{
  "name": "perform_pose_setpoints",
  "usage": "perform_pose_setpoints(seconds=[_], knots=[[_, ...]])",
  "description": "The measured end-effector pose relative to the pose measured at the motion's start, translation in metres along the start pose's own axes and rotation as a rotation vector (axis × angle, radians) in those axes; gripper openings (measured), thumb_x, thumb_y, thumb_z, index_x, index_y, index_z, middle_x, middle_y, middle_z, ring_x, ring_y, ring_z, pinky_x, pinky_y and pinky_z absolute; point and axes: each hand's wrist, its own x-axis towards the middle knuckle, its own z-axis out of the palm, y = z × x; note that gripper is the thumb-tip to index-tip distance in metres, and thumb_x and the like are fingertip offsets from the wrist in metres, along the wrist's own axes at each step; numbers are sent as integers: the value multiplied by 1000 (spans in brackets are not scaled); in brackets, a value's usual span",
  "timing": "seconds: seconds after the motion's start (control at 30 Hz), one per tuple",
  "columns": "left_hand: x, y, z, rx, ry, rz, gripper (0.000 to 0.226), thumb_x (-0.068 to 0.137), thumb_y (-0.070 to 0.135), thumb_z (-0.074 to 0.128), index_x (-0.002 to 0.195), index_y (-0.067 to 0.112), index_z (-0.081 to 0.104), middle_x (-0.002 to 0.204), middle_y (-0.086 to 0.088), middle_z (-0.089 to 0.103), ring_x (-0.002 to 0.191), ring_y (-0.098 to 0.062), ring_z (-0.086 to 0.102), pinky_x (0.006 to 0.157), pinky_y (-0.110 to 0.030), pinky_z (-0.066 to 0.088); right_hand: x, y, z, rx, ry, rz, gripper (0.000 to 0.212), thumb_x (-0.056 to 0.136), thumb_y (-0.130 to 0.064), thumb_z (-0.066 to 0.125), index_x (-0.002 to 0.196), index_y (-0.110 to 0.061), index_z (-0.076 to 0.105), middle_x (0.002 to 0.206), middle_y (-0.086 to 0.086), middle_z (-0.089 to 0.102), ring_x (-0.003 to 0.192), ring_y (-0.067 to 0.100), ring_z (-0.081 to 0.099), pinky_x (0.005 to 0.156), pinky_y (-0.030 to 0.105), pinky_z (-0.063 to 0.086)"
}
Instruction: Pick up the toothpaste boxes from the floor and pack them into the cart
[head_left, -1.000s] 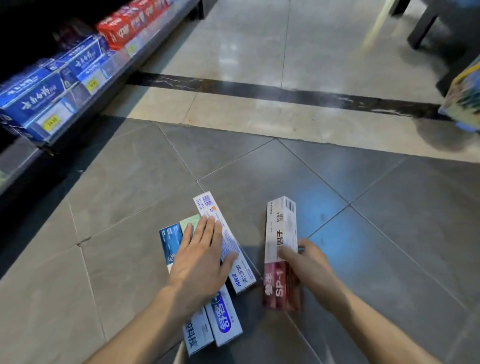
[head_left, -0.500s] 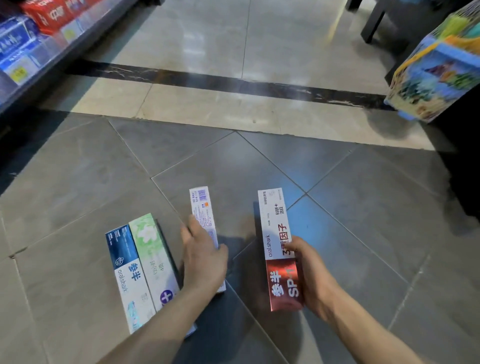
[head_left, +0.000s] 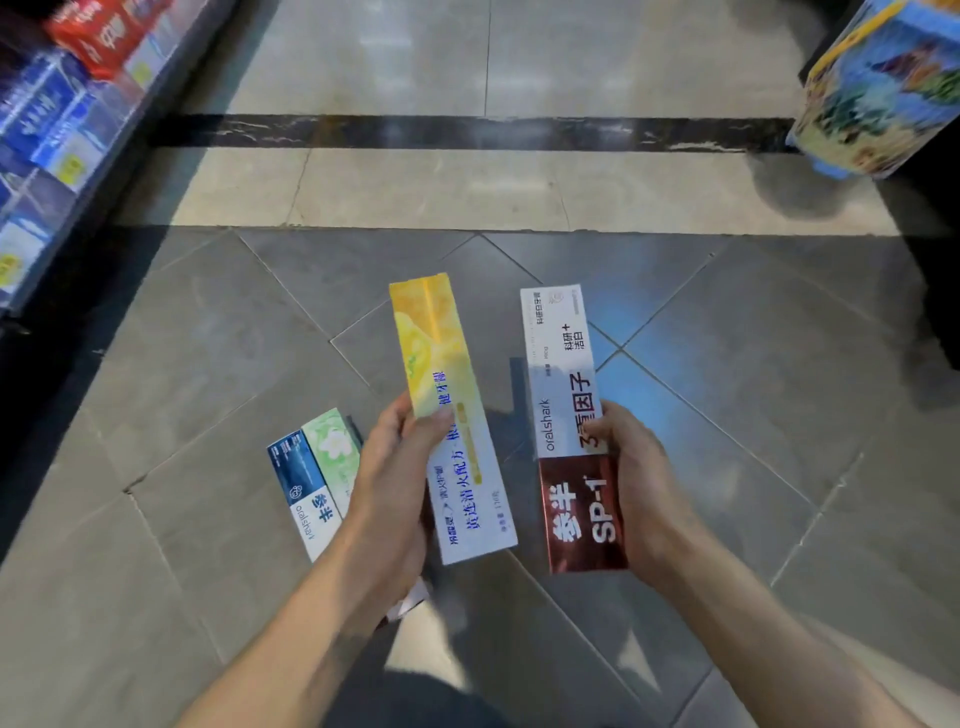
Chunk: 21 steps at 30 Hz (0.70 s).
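Hands held one box each, left hand (head_left: 387, 483) pinching the yellow-white box (head_left: 452, 415), right hand (head_left: 641, 488) clasping the red-white box (head_left: 571, 431) (best kept level and firmly held toward the cart), two boxes (head_left: 317, 478) left on the floor (head_left: 208, 364).

Grey tiled floor (head_left: 218, 364), blue-white box (head_left: 304, 488) and green floral box (head_left: 332, 447) side by side

My left hand (head_left: 392, 483) covers the near ends of the blue box (head_left: 304, 486) and green box (head_left: 332, 449) on the floor. The shelf (head_left: 67, 130) boxes at left are blurred and cut off. The patterned thing (head_left: 883, 88) top right runs off frame.
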Motion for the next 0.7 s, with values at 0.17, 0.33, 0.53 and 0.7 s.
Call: perform_pose_setpoints(seconds=[0.17,0.33,0.53,0.7], knots=[[-83,101,35,96,-77,1,30,96,33,63,120,14,64,94,-16,71,75,-29,67,66,-41,57,-92,-89,21,-52,-29,-102,17,89,-26,58,98,-12,62,77,10,71,53,20,65,51,28,52],[-190,219,96,176,-188,54,29,97,30,65,122,15,61,111,-22,72,94,-45,70,79,-52,57,-216,-205,35,-36,-20,-167,15,96,-28,60,100,-13,61,67,1,70,51,17,64,46,25,50],[-335,371,184,184,-155,48,29,89,32,69,115,21,63,92,-11,77,71,-26,73,58,-34,56,-384,-364,48,11,34,-256,19,95,-27,63,105,-12,65,89,12,75,75,32,72,70,43,57],[-438,481,257,155,-230,115,22,93,32,67,112,23,65,94,-11,76,76,-29,74,64,-37,59,-507,-478,53,57,57,-354,25,89,-28,71,108,-13,67,100,20,75,86,40,73,79,53,58]])
